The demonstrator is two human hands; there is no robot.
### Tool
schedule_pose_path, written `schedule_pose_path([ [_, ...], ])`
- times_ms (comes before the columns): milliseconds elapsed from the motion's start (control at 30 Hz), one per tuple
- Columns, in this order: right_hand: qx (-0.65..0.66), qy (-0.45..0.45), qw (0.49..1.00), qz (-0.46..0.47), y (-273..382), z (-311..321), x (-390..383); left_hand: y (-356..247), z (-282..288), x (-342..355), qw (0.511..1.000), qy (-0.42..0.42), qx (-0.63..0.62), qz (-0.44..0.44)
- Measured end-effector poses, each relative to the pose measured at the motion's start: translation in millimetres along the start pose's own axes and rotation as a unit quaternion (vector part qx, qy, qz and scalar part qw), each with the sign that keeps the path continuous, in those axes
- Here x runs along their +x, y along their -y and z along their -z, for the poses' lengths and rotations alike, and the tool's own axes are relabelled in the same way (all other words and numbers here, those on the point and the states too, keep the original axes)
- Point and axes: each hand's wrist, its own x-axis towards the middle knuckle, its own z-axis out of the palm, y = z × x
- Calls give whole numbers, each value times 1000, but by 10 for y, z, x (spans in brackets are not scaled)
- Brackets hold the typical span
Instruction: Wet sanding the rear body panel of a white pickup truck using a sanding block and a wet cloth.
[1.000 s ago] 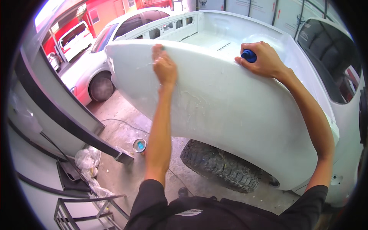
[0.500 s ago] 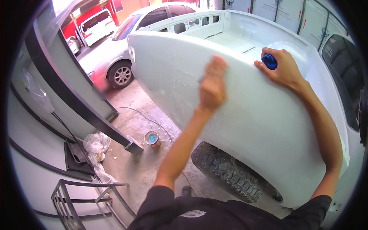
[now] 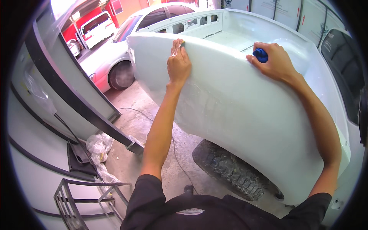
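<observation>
White truck-bed side panel (image 3: 237, 111), centre frame: rigid, smooth, likely slippery; best steadied at the top edge. Left hand (image 3: 178, 65), 11 o'clock, presses a small abrasive piece (image 3: 176, 46) flat. Right hand (image 3: 274, 61), 1 o'clock, grips a blue knob (image 3: 261, 55).

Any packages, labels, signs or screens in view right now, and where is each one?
Large flat cartons: upright in a row beyond the truck bed, top right; white with dark print and small red arrows.
Crumpled plastic bag: on the concrete floor, lower left; clear to whitish.
No screens or signs visible.
</observation>
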Motion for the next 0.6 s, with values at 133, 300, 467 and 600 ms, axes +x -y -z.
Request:
schedule_pose_path([
  [133, -22, 0, 1000, 7, -8, -5, 56, 5, -23, 19, 999, -22, 21, -41],
  [300, -41, 28, 998, -40, -111, 23, 41, -880, -245, -499, 996, -18, -68, -54],
  [467, -16, 7, 999, -29, 16, -28, 58, -469, -59, -239, 1000, -11, -12, -24],
  [600, -23, 16, 999, -21, 58, -9, 64, -555, -55, -160, 993, 58, 92, 49],
])
